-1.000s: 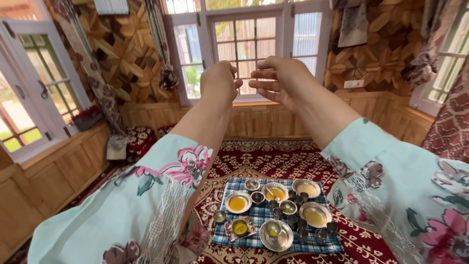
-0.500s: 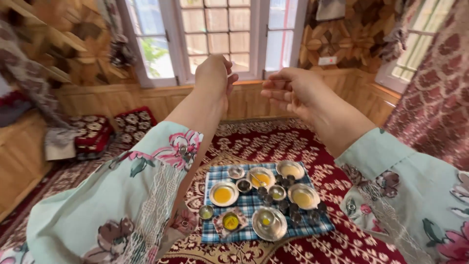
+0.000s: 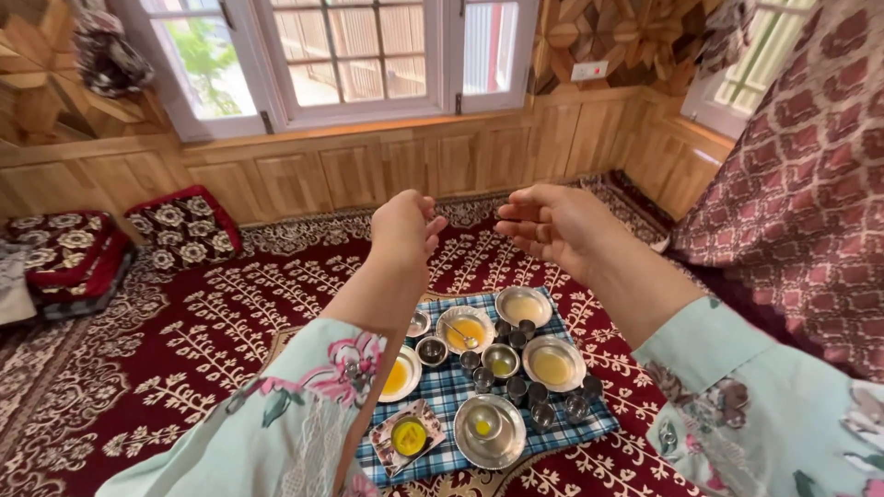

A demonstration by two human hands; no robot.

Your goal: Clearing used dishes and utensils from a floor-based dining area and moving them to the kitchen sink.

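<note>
My left hand [image 3: 402,229] is raised in the air with its fingers curled loosely, holding nothing. My right hand [image 3: 545,224] hovers beside it, palm turned inward, fingers slightly bent and apart, also holding nothing. Both hands hang above a blue checked cloth [image 3: 552,430] on the carpet. On the cloth stand several steel plates and bowls with yellow food, such as a plate [image 3: 552,364] at the right and a plate with a small bowl [image 3: 488,430] at the front. Several small steel cups [image 3: 516,389] cluster in the middle. My left arm hides part of one plate [image 3: 401,375].
A dark red patterned carpet [image 3: 203,340] covers the floor. Red floral cushions [image 3: 184,225] lie at the left by the wooden wall panels [image 3: 368,170]. Windows [image 3: 350,55] run along the far wall. A red patterned curtain or cover [image 3: 810,184] hangs at the right.
My view has tilted down and turned right. Both hands have come lower, from in front of the window to just above the cloth, staying close together.
</note>
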